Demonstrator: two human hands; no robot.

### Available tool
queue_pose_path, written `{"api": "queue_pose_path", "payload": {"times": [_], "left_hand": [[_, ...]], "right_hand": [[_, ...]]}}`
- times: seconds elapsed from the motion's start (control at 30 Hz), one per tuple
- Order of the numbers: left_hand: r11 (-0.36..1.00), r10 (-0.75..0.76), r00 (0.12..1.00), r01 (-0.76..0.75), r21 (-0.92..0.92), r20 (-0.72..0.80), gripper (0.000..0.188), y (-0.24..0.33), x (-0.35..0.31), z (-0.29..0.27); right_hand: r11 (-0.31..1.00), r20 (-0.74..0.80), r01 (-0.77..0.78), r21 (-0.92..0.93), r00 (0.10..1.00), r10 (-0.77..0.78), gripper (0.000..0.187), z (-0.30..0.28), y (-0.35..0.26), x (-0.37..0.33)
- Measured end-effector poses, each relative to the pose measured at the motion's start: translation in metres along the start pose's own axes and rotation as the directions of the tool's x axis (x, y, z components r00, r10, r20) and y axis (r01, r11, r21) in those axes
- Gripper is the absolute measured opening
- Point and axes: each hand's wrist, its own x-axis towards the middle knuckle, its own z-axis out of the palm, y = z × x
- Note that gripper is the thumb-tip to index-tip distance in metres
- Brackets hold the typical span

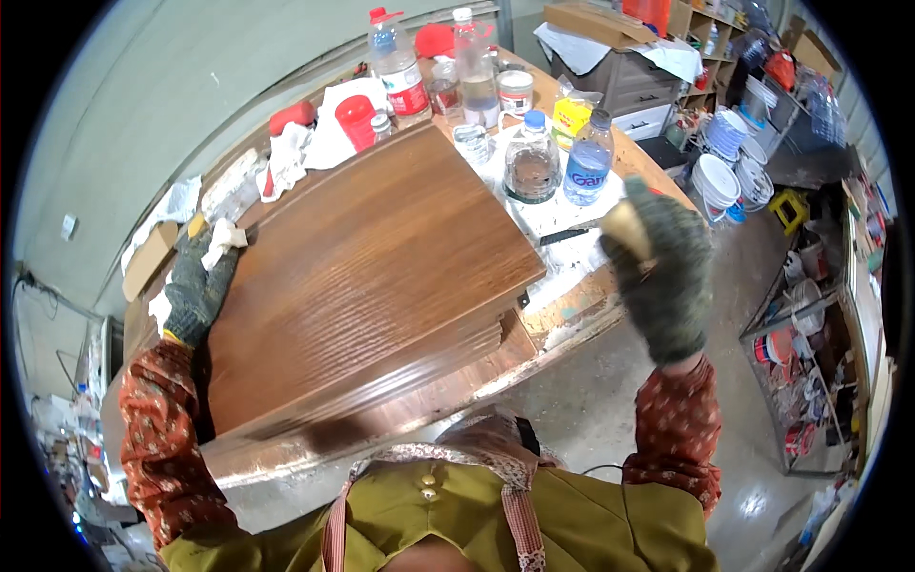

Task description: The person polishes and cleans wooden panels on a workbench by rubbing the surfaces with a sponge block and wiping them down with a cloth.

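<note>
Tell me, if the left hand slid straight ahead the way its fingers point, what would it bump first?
Probably the crumpled white rag right at the left hand's fingers. Past it lies clear plastic wrap, though depth is hard to judge.

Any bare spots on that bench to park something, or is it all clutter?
The top of the brown wood panel is bare between the left hand and its right edge. The bench strip below the two bottles is open but paint-smeared. The back of the bench is crowded with bottles, red cups and rags.
</note>
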Motion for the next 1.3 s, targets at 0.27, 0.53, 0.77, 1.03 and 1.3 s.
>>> {"api": "queue_pose_path", "payload": {"times": [0.27,0.53,0.77,1.03,1.3], "left_hand": [[0.945,-0.317,0.947,0.31,-0.103,-0.054,0.026,-0.002,-0.002,-0.004],[0.936,-0.206,0.976,0.219,0.275,-0.077,0.021,0.034,-0.007,-0.026],[0.964,-0.177,0.984,0.17,0.205,0.019,0.027,0.024,0.003,-0.024],[0.98,-0.062,0.997,0.068,0.187,-0.038,0.034,-0.004,-0.005,-0.021],[0.975,0.22,0.953,-0.209,0.074,-0.209,0.02,0.055,-0.011,-0.013]], "right_hand": [[0.802,0.149,0.036,0.597,0.977,-0.155,0.061,0.016,-0.039,0.015],[0.8,0.185,0.065,0.597,0.958,-0.217,0.061,0.02,-0.028,0.051],[0.812,0.259,0.133,0.568,0.908,-0.33,0.05,0.139,0.0,0.132],[0.803,0.468,-0.223,0.553,0.88,-0.078,0.051,0.198,-0.017,0.195],[0.726,0.471,-0.207,0.655,0.864,-0.179,0.066,0.103,-0.082,0.16]]}}
